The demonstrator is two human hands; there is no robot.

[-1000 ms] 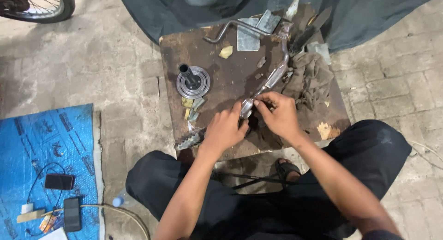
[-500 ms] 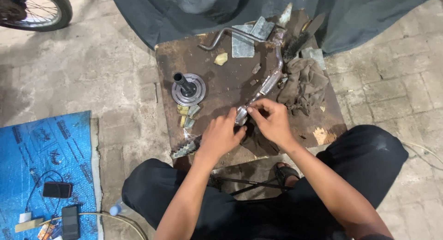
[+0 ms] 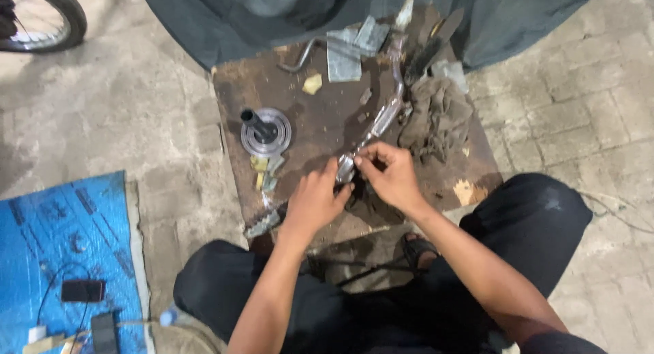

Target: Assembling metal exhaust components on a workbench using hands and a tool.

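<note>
- Head view looks down on a dark, stained wooden surface (image 3: 320,122) set on a paved floor, with the person's two hands meeting at its near edge.
- Left hand (image 3: 315,199) is curled, fingers closed around the near end of a bent chrome pipe (image 3: 381,119); right hand (image 3: 390,173) pinches the same end from the other side, fingertips drawn together. What sits between the fingertips is too small to make out.
- From the hands, the bent chrome pipe runs away across the surface and curves toward the far edge, just beside a crumpled dirty rag (image 3: 436,116) on its right.
- Left of the pipe stands one round metal disc with an upright black stub (image 3: 266,131); near it lie a few small yellowish and grey scraps, blurred.
- Beyond the pipe's far end lie flat grey metal pieces (image 3: 347,51) and a thin bent rod (image 3: 300,58), partly overlapped.
- Past the surface hangs a dark cloth (image 3: 272,13), cut off by the frame.
- Well left of the surface: one bicycle wheel (image 3: 48,20), cropped, and one blue mat (image 3: 61,238) carrying two dark phone-like devices and a cable.
- Person's black trousers hide the surface's support; one sandalled foot (image 3: 417,248) shows under the right forearm.
</note>
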